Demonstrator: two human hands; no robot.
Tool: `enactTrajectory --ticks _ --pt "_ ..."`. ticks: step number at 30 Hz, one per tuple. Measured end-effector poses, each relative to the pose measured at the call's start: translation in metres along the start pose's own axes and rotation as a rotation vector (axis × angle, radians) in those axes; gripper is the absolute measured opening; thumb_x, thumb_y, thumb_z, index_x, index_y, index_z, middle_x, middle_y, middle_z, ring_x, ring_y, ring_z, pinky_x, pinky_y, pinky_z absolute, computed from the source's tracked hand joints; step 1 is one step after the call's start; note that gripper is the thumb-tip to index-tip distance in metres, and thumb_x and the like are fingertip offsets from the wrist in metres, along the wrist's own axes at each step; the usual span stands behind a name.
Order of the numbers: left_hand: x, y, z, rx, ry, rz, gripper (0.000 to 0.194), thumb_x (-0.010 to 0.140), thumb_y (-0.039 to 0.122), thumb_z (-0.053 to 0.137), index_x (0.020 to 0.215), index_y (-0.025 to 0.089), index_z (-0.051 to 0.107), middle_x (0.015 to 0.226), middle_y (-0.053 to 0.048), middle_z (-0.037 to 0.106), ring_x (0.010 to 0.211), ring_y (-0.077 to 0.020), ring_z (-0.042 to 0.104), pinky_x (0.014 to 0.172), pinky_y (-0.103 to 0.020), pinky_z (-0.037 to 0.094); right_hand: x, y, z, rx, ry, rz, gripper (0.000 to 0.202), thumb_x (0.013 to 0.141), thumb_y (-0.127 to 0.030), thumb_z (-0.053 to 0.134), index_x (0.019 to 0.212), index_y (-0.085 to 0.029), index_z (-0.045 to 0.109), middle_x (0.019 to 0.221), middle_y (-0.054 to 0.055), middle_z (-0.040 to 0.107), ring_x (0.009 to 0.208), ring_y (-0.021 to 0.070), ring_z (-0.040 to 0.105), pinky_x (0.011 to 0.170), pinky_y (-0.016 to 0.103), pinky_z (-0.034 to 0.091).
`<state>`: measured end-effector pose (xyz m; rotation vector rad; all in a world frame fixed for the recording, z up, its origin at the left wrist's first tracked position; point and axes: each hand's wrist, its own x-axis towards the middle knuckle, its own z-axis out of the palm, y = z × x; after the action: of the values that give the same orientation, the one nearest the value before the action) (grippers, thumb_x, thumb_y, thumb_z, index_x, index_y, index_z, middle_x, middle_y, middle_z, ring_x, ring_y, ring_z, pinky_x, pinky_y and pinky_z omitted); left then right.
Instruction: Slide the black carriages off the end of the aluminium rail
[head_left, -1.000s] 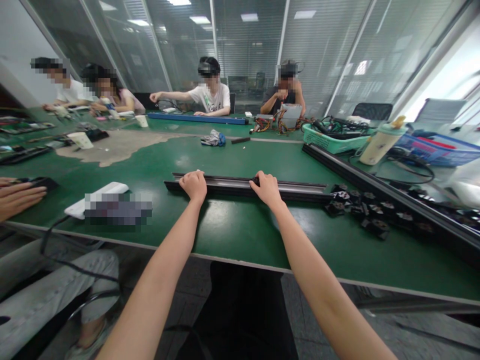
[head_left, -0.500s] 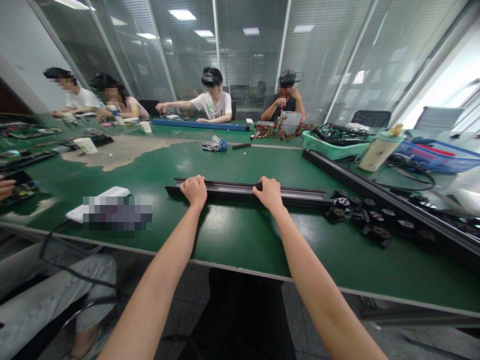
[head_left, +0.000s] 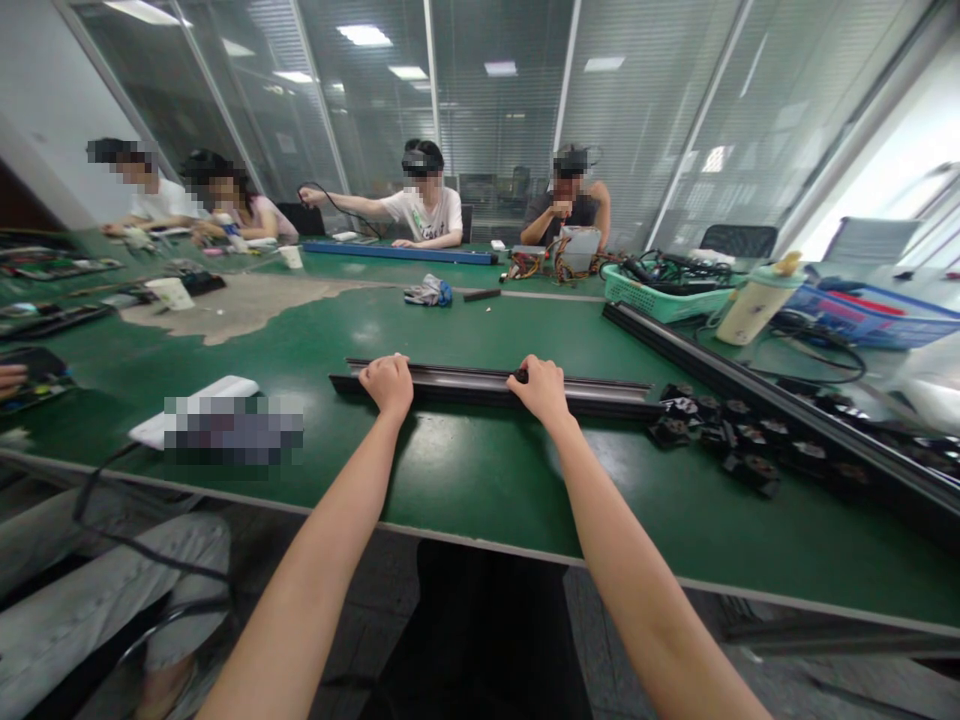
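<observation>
A long black channel-shaped rail (head_left: 465,386) with a pale grey inner strip lies across the green table in front of me. My left hand (head_left: 388,384) is closed around it near its left end. Right of the rail's middle, my right hand (head_left: 543,386) is closed with thumb and fingers on a small dark part (head_left: 520,376), which sits at the rail's channel; its exact kind is hidden by the fingers. Beside the rail's right end lie several black block-like parts (head_left: 752,470) with metallic centres.
A second long black rail (head_left: 720,375) slants along the right side. Behind it stand a green basket (head_left: 660,300) of cables and a cream bottle (head_left: 757,305). A white power strip (head_left: 191,410) lies left; a crumpled cloth (head_left: 429,291) lies ahead. Co-workers sit across the table.
My hands and the rail stay almost in place; my right hand shifts very slightly. Across the table, a co-worker's outstretched hand has risen, holding a dark cable.
</observation>
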<state>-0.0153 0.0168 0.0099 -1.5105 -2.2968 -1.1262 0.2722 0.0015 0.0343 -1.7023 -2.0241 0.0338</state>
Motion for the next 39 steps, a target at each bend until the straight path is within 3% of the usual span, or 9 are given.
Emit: enactTrajectory --ticks 39 --pt "-0.0003 0.0037 -0.0024 -0.037 -0.007 -0.009 0.054 0.107 0.024 0.033 0.107 0.02 0.086 0.127 -0.017 0.08 0.132 -0.034 0.063 0.116 -0.052 0.032 0.0016 0.0065 -0.0082 -0.022 -0.049 0.09 0.027 0.1 -0.038 0.058 0.115 -0.016 0.065 0.118 0.016 0.078 0.112 0.0331 0.068 0.09 0.037 0.041"
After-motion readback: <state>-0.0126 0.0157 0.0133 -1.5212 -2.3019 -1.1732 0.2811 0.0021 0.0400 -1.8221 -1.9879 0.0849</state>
